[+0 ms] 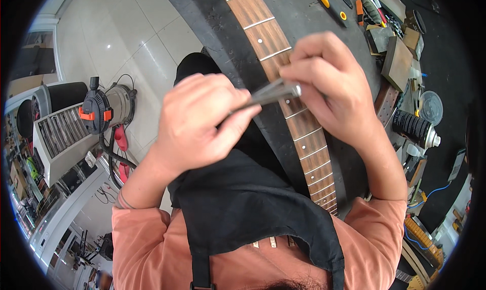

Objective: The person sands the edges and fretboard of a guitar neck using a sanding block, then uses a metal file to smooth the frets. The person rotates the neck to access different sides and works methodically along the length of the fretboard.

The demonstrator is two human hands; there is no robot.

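Note:
My left hand is closed round a slim grey metal tool, which points to the right and has a bright end; motion blur hides its exact kind. My right hand is closed in a pinch beside that bright end, with thumb and fingertips together. What it pinches, if anything, is too small and blurred to name. Below both hands lies a guitar neck with a brown wooden fretboard, silver frets and white dot inlays. It runs from the top middle down toward my black apron.
The neck lies on a dark workbench. A yellow-and-black tool rests at the far side. Wood blocks, a black spray can and small tools crowd the right. On the left, a vacuum cleaner stands on the tiled floor.

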